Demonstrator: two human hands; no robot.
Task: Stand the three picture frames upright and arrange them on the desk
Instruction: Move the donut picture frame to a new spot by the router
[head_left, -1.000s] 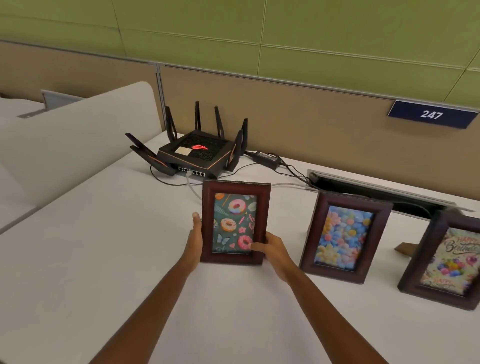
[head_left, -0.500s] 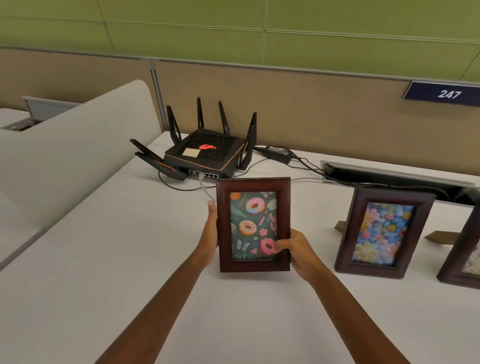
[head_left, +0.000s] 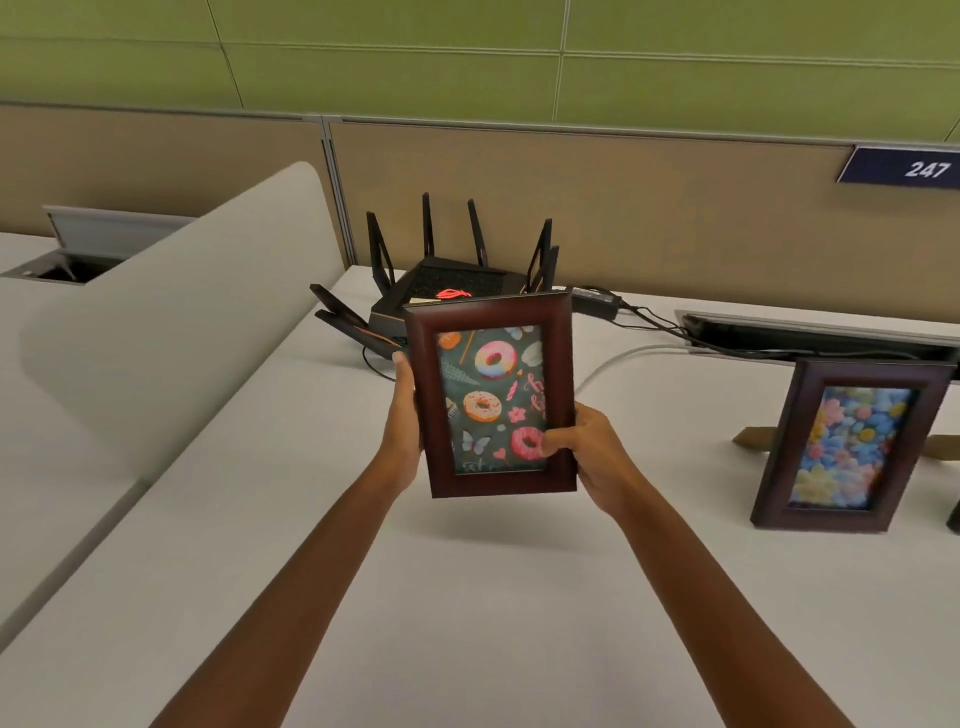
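Observation:
A dark wooden donut picture frame (head_left: 491, 397) hangs in the air above the white desk (head_left: 467, 597), face toward me, tilted slightly. My left hand (head_left: 402, 415) grips its left edge. My right hand (head_left: 584, 457) grips its lower right corner, thumb on the glass. A second dark frame with a flower picture (head_left: 847, 447) stands upright on the desk to the right, leaning on its back stand. Only a dark sliver of the third frame (head_left: 955, 512) shows at the right edge.
A black router (head_left: 457, 280) with several antennas sits behind the held frame, with a power brick (head_left: 597, 301) and cables running right to a cable tray (head_left: 810, 338). A beige partition (head_left: 171, 322) rises on the left. A "247" sign (head_left: 904, 166) hangs on the back panel.
Both hands have lifted the donut frame off the desk and brought it nearer to me. The view has shifted left, so the birthday frame is almost out of sight.

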